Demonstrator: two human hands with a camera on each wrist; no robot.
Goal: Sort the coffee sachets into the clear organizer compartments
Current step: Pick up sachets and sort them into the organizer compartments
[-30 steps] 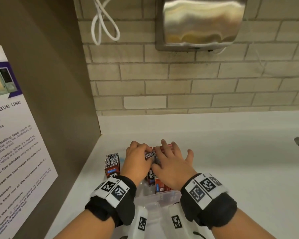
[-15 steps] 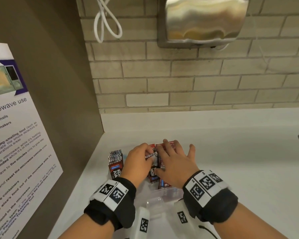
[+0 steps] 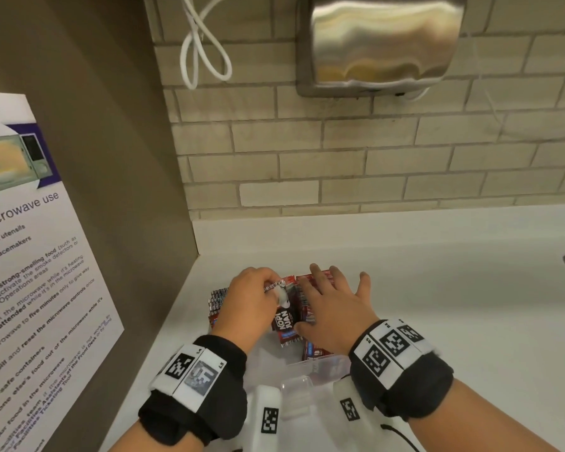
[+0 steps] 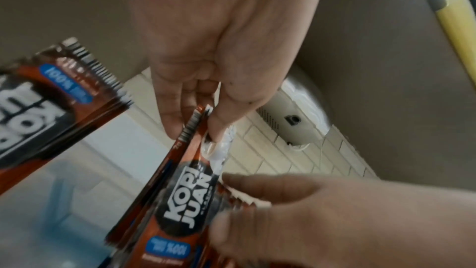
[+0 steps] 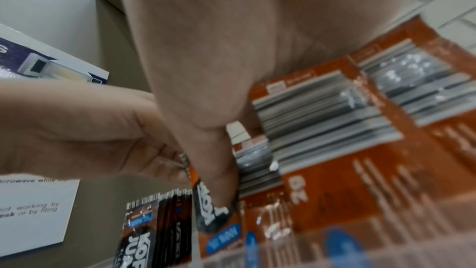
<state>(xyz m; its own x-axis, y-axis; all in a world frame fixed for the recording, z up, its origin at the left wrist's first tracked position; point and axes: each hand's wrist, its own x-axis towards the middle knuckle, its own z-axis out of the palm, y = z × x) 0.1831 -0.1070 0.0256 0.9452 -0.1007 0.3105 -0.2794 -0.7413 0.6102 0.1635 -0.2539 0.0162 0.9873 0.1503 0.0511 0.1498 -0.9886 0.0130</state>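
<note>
A: While we look down from the head, our left hand (image 3: 252, 300) pinches a Kopi Juan sachet (image 3: 286, 316) over the clear organizer (image 3: 310, 370) on the white desk (image 3: 454, 305).

B: Left wrist: grip clamped on its top edge. Right wrist: our right hand (image 5: 206, 58) lies flat, fingers straight, on the right sachets (image 5: 347, 129).

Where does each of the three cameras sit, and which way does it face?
Head: worn on the head, looks forward and down at the counter; shows both forearms, left hand and right hand.
Left wrist: looks along the left hand at the sachets that it pinches.
Right wrist: looks along the right hand, its fingers flat on the sachet stack.
Shared: all three show both hands and the sachets.
</note>
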